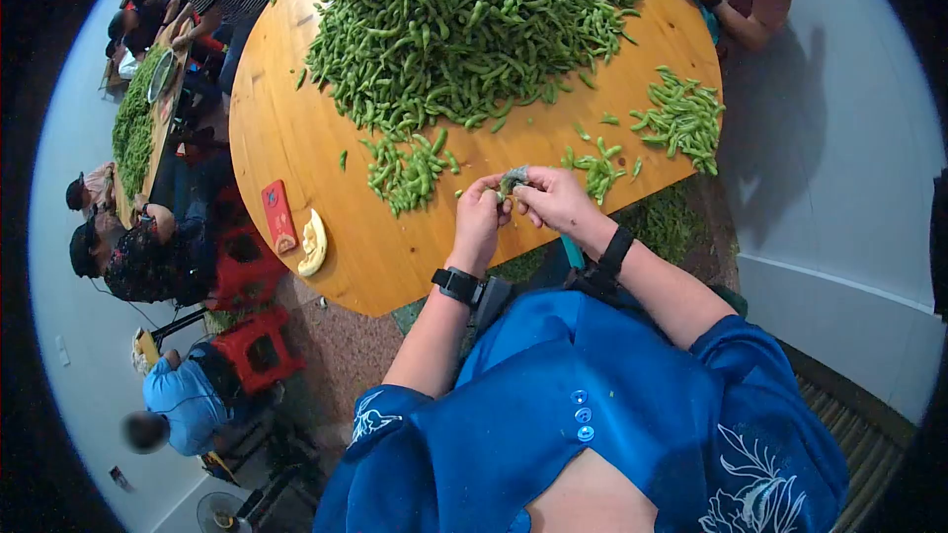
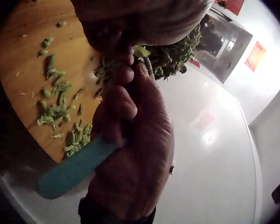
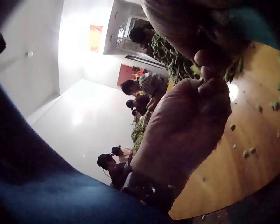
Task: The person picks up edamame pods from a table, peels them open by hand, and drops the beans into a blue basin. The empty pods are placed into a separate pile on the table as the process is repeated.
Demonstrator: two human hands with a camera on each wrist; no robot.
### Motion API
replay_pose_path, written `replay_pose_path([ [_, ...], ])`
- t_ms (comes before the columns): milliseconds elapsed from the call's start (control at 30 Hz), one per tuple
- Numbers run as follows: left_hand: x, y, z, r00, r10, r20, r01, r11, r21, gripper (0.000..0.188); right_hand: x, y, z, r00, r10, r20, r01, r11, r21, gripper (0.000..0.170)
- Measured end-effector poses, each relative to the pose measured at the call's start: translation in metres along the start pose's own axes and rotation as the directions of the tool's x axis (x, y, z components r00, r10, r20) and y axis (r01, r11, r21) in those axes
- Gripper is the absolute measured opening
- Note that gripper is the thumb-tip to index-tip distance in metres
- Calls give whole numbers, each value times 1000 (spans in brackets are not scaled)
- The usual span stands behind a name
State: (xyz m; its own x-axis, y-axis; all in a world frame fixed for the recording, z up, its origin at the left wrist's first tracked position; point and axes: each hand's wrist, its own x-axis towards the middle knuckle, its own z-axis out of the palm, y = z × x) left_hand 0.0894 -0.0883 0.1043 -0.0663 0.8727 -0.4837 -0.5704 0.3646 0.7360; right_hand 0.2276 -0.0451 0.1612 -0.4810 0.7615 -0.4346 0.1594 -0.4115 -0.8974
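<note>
In the head view, the left hand (image 1: 478, 222) and right hand (image 1: 563, 202) meet at the table's near edge, fingertips together around a small green piece and something greyish (image 1: 513, 178). The left wrist view shows the left hand (image 2: 144, 21) at the top, pinching the green piece (image 2: 141, 51). Below it, the right hand (image 2: 135, 140) has curled fingers round a teal handle (image 2: 74, 168); a thin dark edge stands by its thumb. In the right wrist view, the right hand (image 3: 191, 28) is above the left hand (image 3: 186, 121); fingertips hide most of the piece.
A large heap of green pods (image 1: 464, 30) covers the round table's far side. Smaller piles (image 1: 407, 173) (image 1: 681, 118) lie nearer. A red phone-like object (image 1: 278, 217) and a banana peel (image 1: 313, 243) rest at left. Other people sit or stand around, near red stools (image 1: 259, 347).
</note>
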Motion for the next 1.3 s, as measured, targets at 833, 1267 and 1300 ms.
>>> replay_pose_path([
  [833,6,-41,-68,807,541,236,-252,-46,967,13,43,72,-84,918,55,-392,-120,982,-144,12],
  [1267,98,5,-50,804,540,-251,284,23,959,20,26,69,-88,920,59,-388,-138,974,-178,13],
  [1300,96,6,-48,806,538,-249,281,23,959,20,23,65,-86,932,58,-359,-134,972,-191,14],
])
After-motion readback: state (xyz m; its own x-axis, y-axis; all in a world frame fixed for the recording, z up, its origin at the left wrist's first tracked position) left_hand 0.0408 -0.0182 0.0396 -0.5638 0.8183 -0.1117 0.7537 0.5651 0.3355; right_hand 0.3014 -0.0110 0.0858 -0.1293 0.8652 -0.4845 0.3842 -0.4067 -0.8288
